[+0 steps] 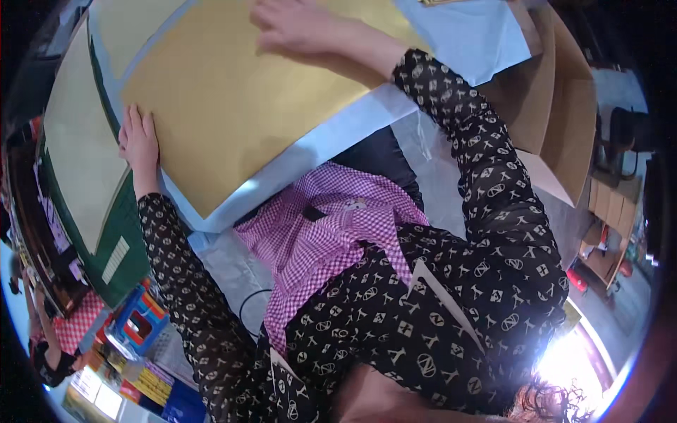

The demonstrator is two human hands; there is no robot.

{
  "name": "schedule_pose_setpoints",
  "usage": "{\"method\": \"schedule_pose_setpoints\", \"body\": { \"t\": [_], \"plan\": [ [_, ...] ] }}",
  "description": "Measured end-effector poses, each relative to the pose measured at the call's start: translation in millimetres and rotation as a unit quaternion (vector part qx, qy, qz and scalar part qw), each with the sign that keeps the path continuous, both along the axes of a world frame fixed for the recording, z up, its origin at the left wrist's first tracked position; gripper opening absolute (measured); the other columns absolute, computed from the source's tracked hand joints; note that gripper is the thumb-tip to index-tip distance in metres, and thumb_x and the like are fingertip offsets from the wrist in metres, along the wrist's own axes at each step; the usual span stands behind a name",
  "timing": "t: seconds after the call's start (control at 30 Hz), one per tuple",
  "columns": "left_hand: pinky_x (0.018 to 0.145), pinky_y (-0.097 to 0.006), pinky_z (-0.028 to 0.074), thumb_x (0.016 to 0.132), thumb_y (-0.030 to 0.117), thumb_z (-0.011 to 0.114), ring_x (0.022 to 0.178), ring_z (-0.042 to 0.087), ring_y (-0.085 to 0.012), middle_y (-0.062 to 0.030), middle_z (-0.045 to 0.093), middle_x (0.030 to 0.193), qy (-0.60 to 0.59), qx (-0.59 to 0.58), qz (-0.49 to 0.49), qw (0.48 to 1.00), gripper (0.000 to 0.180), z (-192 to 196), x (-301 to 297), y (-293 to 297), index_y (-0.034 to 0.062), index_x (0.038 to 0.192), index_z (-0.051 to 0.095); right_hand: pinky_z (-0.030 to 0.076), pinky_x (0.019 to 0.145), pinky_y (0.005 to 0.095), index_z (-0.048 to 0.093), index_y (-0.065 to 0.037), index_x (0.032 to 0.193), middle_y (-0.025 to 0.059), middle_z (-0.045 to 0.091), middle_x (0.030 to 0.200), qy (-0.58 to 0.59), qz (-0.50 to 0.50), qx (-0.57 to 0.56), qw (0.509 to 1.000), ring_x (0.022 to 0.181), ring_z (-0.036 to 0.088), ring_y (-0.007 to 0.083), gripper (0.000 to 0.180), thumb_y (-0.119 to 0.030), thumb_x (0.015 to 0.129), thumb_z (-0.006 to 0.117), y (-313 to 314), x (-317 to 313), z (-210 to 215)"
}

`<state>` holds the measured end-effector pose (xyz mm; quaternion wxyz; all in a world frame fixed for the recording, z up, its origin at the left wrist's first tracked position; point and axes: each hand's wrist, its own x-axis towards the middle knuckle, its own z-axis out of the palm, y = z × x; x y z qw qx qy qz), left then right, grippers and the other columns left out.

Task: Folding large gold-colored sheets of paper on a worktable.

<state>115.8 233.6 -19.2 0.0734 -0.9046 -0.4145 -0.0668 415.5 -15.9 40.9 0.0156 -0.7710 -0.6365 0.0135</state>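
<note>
A large gold-tan sheet [233, 99] lies in front of me on a pale blue-white covered work surface [331, 141]. My left hand [139, 141] rests at the sheet's left edge, its fingers stretched out flat. Farther off, toward the top of the view, my right hand [293, 27] lies on the sheet with its fingers loosely extended and slightly blurred. Nothing shows in either hand.
An open cardboard box [564, 106] stands at the right, beside pale blue sheeting [486, 42]. On the left is a green board [123, 261] bearing a cream sheet [77, 148]. A co-worker in red checks [79, 317] appears at lower left.
</note>
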Motion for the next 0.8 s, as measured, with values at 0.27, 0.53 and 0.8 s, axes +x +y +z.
{"method": "schedule_pose_setpoints", "body": {
  "t": [0.27,0.53,0.8],
  "plan": [
    [0.102,-0.057,0.023,0.094,0.048,0.036,0.13,0.034,-0.0341,0.0002,0.029,0.149,-0.023,-0.032,-0.004,0.999,0.054,5,9,-10,0.0228,0.141,0.033,0.021,0.111,0.0479,0.037,-0.002,0.136,0.0153,0.032,0.144,0.073,0.147,0.113,0.98,0.136,0.025,0.0309,0.065,-0.049,0.091,0.043,-22,-71,-48],
    [0.104,-0.054,0.023,0.096,0.049,0.031,0.132,0.031,-0.0316,0.0011,0.028,0.15,-0.026,-0.019,-0.025,0.999,0.054,-7,-6,5,0.0224,0.143,0.031,0.018,0.113,0.0429,0.035,-0.003,0.136,0.0137,0.031,0.146,0.075,-0.097,0.137,0.983,0.137,0.024,0.0279,0.063,-0.046,0.091,0.044,-72,9,-57],
    [0.104,-0.051,0.027,0.095,0.048,0.034,0.129,0.035,-0.033,0.0015,0.032,0.148,0.013,-0.012,0.02,1.0,0.053,-4,-3,-7,0.0218,0.142,0.033,0.021,0.111,0.0418,0.036,-0.001,0.133,0.0168,0.035,0.142,0.068,-0.141,0.15,0.976,0.135,0.028,0.0307,0.061,-0.045,0.091,0.044,-92,27,-60]
  ]
}}
